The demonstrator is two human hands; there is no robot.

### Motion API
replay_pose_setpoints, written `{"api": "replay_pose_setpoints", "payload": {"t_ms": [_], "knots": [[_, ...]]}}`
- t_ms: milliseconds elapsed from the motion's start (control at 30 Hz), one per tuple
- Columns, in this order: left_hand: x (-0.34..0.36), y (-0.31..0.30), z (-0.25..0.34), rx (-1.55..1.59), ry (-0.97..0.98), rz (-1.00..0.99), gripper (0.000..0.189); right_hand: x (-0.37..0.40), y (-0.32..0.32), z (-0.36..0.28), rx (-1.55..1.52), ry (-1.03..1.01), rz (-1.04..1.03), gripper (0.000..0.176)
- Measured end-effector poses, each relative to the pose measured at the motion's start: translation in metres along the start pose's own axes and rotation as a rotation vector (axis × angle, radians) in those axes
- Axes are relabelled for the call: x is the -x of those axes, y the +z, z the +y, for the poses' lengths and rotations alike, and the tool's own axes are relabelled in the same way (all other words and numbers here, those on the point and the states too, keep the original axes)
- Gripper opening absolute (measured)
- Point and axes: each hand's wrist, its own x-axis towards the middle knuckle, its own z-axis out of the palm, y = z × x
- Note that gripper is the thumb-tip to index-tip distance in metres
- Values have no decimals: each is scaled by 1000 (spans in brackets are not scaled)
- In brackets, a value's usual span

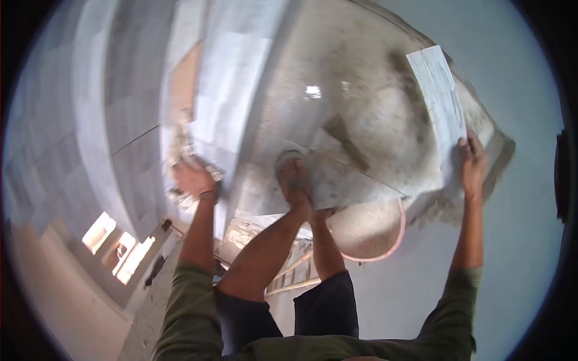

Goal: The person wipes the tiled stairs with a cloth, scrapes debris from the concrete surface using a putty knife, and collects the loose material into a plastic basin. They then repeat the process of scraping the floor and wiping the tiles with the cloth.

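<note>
My right hand [474,161] grips the lower end of a narrow pale grey streaked strip [438,90], which looks like a cut tile piece. The strip slants up and to the left from my fingers, above a dusty platform. At the left my left hand [195,178] is blurred against the grey-and-white panelled wall [232,78]. Its fingers curl around something whitish and crumpled, too smeared to name. A tan patch [186,84] shows on the wall just above that hand.
My sandalled foot [293,171] stands on the dusty platform [373,126]. Below its edge are a round pinkish basin [370,231] and wooden ladder-like bars [295,283]. A plain pale wall [512,72] rises at the right. Bright openings [123,253] show at the lower left.
</note>
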Motion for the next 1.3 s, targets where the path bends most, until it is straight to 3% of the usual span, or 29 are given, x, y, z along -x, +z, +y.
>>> {"api": "replay_pose_setpoints", "payload": {"t_ms": [67,133,167,200,233,267,300,333,367,400,467,533,567,633,733,767,800,833,867,900,933,1033,1200,1300], "knots": [[-3,-22,13,129,-31,-18,45,18,76,-61,-446,131,-67,31],[-2,-28,13,169,-38,2,43,16,161,-123,-334,-81,-82,32],[-3,-27,15,153,-31,19,43,17,195,-179,-443,6,-135,31],[-4,-29,17,154,-39,11,44,14,241,-214,-794,69,-193,28],[-4,-31,19,155,-43,2,45,9,269,-258,-945,115,-246,25],[-5,-31,16,153,-41,-13,45,5,307,-287,-1124,172,-274,36],[-6,-30,9,125,-64,-20,46,-2,341,-310,-1083,188,-268,38],[-6,-26,8,115,-65,-33,47,-6,390,-336,-871,120,23,34],[-4,-22,13,116,-60,-50,48,-23,431,-346,-833,91,-22,27],[-4,-18,12,146,-50,-35,50,-21,432,-376,-608,-53,257,19],[-4,-15,11,159,-40,-7,53,-25,448,-413,-684,24,284,11],[-2,-12,8,147,-52,-26,57,-36,495,-421,-713,22,261,17],[-3,-14,10,131,-68,-42,59,-39,513,-420,-503,-29,304,22],[-2,-12,8,155,-58,-27,63,-10,498,-415,-430,-136,482,30],[-3,-12,9,116,-40,-33,58,42,416,-336,-502,-284,496,32],[-2,-15,11,89,-42,-35,56,61,410,-275,-544,-216,393,37],[-1,-15,14,57,-47,-68,53,77,391,-218,-339,-155,388,37],[-3,-14,14,16,-68,-82,51,92,370,-167,-318,-104,347,40],[-3,-14,10,41,-53,-38,49,102,353,-99,7,-265,296,42],[-2,-11,11,86,-39,11,48,113,345,-48,285,-267,297,43],[-2,-7,9,99,-31,34,47,124,330,-29,437,-144,173,43],[-1,-1,9,137,-14,70,45,143,312,20,635,-137,10,40],[1,-3,11,147,-21,100,41,129,314,39,647,-170,-23,25],[-2,-2,13,67,-20,91,41,111,316,41,646,-178,74,20]]}}
